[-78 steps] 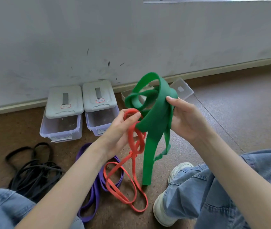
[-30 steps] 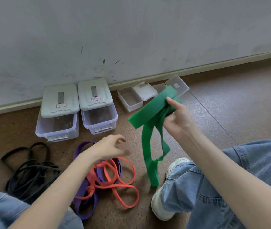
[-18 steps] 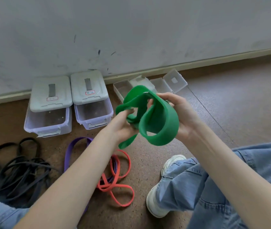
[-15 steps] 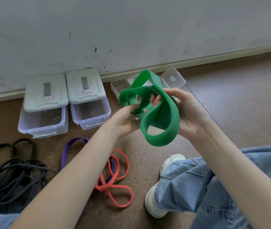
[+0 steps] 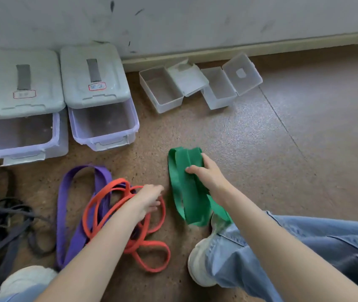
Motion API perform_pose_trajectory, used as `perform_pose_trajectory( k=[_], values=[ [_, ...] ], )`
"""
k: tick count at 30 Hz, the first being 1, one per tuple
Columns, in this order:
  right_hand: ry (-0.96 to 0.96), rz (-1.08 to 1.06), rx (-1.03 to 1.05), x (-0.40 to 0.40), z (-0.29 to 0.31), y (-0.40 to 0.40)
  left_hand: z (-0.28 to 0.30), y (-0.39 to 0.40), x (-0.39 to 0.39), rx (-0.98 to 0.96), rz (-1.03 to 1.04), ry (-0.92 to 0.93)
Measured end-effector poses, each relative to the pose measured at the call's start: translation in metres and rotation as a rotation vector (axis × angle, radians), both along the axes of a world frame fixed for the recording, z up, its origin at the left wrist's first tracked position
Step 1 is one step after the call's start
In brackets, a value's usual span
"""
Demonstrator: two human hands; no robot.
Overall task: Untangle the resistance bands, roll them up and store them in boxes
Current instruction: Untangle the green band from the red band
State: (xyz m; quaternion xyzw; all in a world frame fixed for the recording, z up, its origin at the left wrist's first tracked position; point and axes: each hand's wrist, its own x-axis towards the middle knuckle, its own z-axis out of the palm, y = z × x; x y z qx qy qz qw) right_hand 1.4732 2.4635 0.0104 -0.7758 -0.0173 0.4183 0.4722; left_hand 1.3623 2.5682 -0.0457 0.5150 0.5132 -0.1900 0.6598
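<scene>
Soft even daylight, slight motion blur, wide-angle edges.

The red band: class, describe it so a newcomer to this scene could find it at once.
Start at the two lidded bins by the wall and come toward the person. Among the bands on the floor, the red band lies in loops across the purple band, under the left hand. It is far narrower than the purple or the green band.

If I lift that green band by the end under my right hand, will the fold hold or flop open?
The green band will probably flop open: it lies in loose, uneven flat layers on the floor, with nothing binding them. It looks wide, thin and limp, so free ends would likely dangle. The right hand holds only its upper part; the lower layers already splay apart.
</scene>
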Motion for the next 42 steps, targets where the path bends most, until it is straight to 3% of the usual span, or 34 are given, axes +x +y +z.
perform_pose_trajectory(
  k=[2,5,7,9,14,19,22,25,26,28,30,33,35,37,39,42],
  values=[
    [-0.149,0.118,-0.003,0.013,-0.017,0.004,-0.010,0.008,0.013,-0.005,0.070,-0.059],
    [-0.327,0.362,-0.341,0.033,-0.052,0.004,-0.023,0.008,0.028,-0.054,0.115,-0.080],
    [-0.313,0.598,-0.579,0.035,-0.072,0.001,-0.036,0.002,0.035,-0.064,0.089,-0.053],
    [-0.289,0.680,-0.668,0.031,-0.087,0.000,-0.047,-0.008,0.039,-0.024,0.033,-0.024],
    [-0.583,0.394,-0.453,0.048,-0.102,-0.004,-0.062,-0.024,0.054,0.134,0.097,-0.074],
    [-0.382,0.337,-0.291,0.063,-0.123,-0.010,-0.071,-0.042,0.065,0.261,-0.057,-0.180],
    [-0.382,0.121,-0.097,0.062,-0.123,-0.005,-0.073,-0.047,0.080,0.346,-0.191,-0.265],
    [-0.356,-0.145,0.041,0.071,-0.111,0.005,-0.071,-0.048,0.099,0.236,-0.201,-0.403],
    [-0.372,-0.142,0.053,0.075,-0.108,0.010,-0.070,-0.052,0.099,0.187,-0.158,-0.420],
    [-0.429,0.062,-0.077,0.079,-0.108,0.021,-0.073,-0.059,0.091,0.170,-0.073,-0.305],
    [-0.371,0.306,-0.298,0.071,-0.114,0.025,-0.079,-0.060,0.076,0.330,-0.103,-0.085],
    [-0.300,0.446,-0.479,0.054,-0.118,0.021,-0.084,-0.047,0.064,0.552,-0.415,0.089],
    [-0.331,0.470,-0.470,0.046,-0.114,0.019,-0.082,-0.044,0.056,0.643,-0.654,0.128],
    [-0.366,0.445,-0.479,0.041,-0.107,0.019,-0.079,-0.044,0.048,0.598,-0.767,0.121],
    [-0.458,0.343,-0.544,0.033,-0.100,0.020,-0.073,-0.043,0.038,0.570,-0.806,0.103],
    [-0.735,0.150,-0.489,0.009,-0.087,0.021,-0.052,-0.032,0.021,0.756,-0.707,-0.034]
  ],
)
